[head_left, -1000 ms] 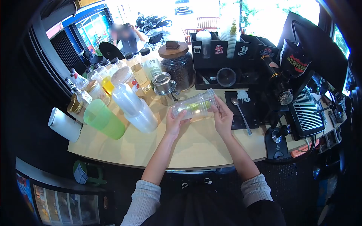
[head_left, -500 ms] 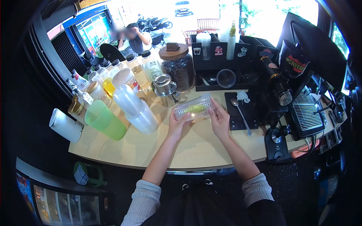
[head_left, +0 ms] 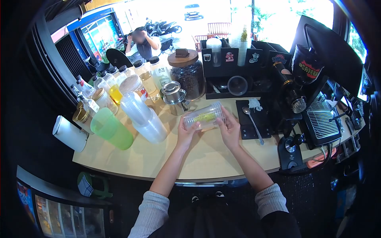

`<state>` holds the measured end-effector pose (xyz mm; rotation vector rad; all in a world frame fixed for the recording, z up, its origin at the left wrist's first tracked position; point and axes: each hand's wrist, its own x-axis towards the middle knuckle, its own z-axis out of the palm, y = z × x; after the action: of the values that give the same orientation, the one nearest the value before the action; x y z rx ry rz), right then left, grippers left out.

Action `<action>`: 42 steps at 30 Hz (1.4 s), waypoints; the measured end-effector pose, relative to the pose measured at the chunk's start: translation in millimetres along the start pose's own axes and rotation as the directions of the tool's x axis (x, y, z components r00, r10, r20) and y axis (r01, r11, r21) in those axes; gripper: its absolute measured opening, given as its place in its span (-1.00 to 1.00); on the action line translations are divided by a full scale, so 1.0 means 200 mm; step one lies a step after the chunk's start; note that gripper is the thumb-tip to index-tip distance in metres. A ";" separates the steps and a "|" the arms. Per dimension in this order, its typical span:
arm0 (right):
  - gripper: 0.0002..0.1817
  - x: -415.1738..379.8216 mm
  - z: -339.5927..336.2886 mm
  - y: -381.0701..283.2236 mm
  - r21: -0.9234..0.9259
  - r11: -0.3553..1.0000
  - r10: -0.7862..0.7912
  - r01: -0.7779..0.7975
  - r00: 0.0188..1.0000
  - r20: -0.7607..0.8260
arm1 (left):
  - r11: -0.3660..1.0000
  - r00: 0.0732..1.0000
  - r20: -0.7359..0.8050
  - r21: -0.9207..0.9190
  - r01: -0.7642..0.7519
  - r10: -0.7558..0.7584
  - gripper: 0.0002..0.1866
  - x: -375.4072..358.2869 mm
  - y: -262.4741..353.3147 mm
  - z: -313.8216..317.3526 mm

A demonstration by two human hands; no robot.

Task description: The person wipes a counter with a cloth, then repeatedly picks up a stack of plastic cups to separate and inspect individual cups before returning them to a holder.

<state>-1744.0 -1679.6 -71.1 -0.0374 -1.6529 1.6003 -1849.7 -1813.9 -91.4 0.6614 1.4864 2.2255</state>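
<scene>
A sideways stack of clear plastic cups (head_left: 204, 116) with yellow-green print is held over the counter. My left hand (head_left: 188, 129) grips its left end, thumb along the near side. At the right end, my right hand (head_left: 228, 125) has its fingers wrapped round the cups. Left of my hands stand more stacked clear cups (head_left: 151, 126) with clear lids (head_left: 135, 106) on top. Just behind the held cups is a metal pot with a metal drip filter (head_left: 173, 93). A spoon (head_left: 254, 125) rests on a black scale or mat (head_left: 245, 133) to the right.
On the left are a green tumbler (head_left: 112, 129), a white container (head_left: 69, 133) and several bottles (head_left: 145, 77). A jar of coffee beans (head_left: 187, 77) and a black organizer (head_left: 218, 93) stand behind. At right are a grinder (head_left: 305, 65) and an espresso machine (head_left: 322, 119). A person (head_left: 143, 43) is outside.
The cups stay in both hands, turned slightly. My right thumb has shifted lower along the cups. The person outside has raised both arms toward the head.
</scene>
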 end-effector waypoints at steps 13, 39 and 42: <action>-0.38 -0.03 0.04 0.01 -0.199 0.979 -0.021 0.045 0.993 0.120 | 0.992 0.997 -0.040 -0.103 -0.074 0.070 -0.47 0.06 -0.09 -0.08; -0.42 -0.07 0.07 0.17 0.306 0.933 0.109 -0.189 0.959 0.261 | 0.995 0.995 -0.019 0.010 -0.100 0.100 -0.44 -0.06 -0.04 0.11; -0.42 -0.07 0.07 0.14 0.351 0.907 0.132 -0.232 0.949 0.285 | 0.994 0.994 -0.020 0.033 -0.106 0.107 -0.46 -0.06 -0.03 0.13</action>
<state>-1756.8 -1693.4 -99.6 0.2299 -1.5290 2.1247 -1824.4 -1800.1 -90.7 0.7451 1.5330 2.2991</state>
